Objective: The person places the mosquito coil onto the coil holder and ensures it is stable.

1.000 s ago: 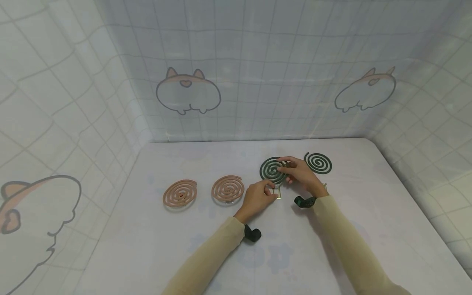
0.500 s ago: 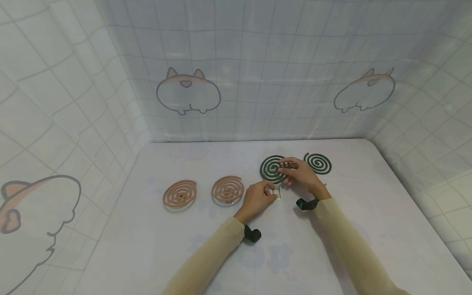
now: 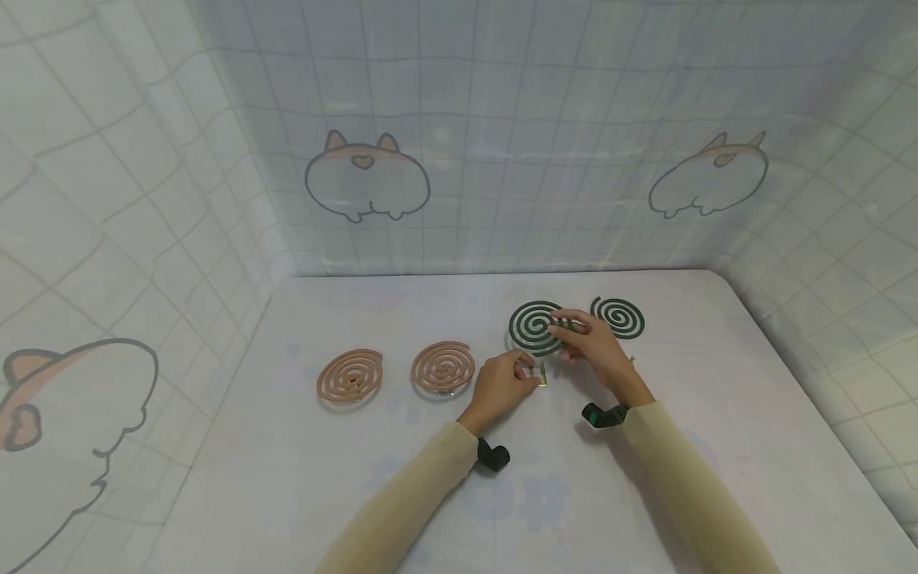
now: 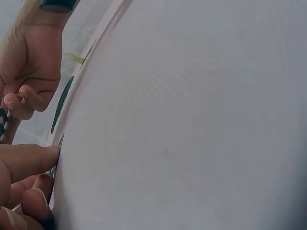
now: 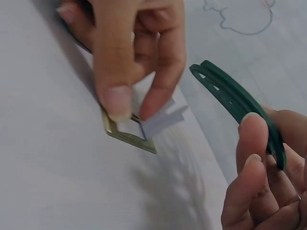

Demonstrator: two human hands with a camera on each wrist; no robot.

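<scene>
Head view shows the right hand (image 3: 594, 347), grip clamped on a green coil (image 3: 538, 327) raised above the surface (image 3: 545, 446). Nearer and left, the left hand (image 3: 498, 387) pinches a metal stand (image 5: 127, 139). 2 brown coils (image 3: 443, 368) sit farther left; 1 other green coil (image 3: 618, 319) lies far right.

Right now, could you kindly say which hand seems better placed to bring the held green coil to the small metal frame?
Probably the right hand: it grips the green coil close to the metal frame, while the left hand pinches that frame.
</scene>
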